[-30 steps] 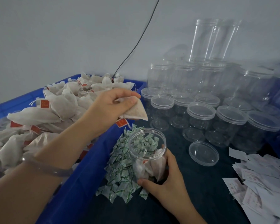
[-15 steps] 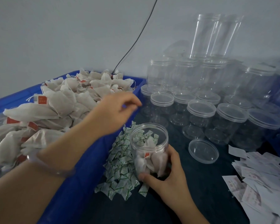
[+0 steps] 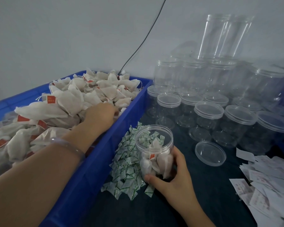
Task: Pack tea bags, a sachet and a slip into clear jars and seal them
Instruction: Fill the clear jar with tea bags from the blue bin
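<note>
Left hand (image 3: pixel 100 115) in red-tagged tea bags (image 3: pixel 69 102), right hand (image 3: pixel 175 179) gripping jar (image 3: pixel 154 145)

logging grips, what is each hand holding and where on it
The right hand grips the open jar low on its side, thumb near the base. The left hand lies among the tea bags, fingers hidden: cannot tell.

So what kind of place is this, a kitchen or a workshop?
Probably a small hand-packing station, not a kitchen: a blue crate heaped with tea bags, rows of empty clear jars, and piles of sachets and paper slips on one dark table.
</note>
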Demonstrator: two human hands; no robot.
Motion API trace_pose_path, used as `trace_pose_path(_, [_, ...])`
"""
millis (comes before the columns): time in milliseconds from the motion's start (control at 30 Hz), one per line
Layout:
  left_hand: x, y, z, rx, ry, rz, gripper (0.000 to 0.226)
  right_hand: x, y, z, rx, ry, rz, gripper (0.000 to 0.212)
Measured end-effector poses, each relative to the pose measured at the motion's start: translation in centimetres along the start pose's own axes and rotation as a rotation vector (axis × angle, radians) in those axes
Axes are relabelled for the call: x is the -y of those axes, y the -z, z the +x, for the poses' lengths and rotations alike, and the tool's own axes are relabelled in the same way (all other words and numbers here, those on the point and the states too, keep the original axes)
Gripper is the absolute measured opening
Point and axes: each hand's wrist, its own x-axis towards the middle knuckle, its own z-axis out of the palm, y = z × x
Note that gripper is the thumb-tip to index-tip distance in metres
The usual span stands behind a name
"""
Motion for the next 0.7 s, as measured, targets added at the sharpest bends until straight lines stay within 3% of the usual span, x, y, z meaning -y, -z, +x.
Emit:
trace_pose_path(200, [0.1,-0.1,0.1,-0.008,0.011,-0.045,0.014,-0.3,-0.1,0.0,0.000,-0.001,-0.014,0.095])
trace_pose_path(300, [0.1,-0.1,0.1,-0.031,0.030,-0.111,0.025,-0.3,-0.1,0.1,0.000,-0.003,-0.011,0.096])
trace_pose_path(500, [0.2,0.5,-0.2,-0.328,0.108,-0.493,0.021,-0.3,0.1,0.1,0.009,-0.005,-0.002,0.098])
trace_pose_path(700, [0.8,1.5,-0.1,-0.297,0.220,-0.800,0.024,-0.3,0.0,0.1,0.015,-0.009,-0.004,0.098])
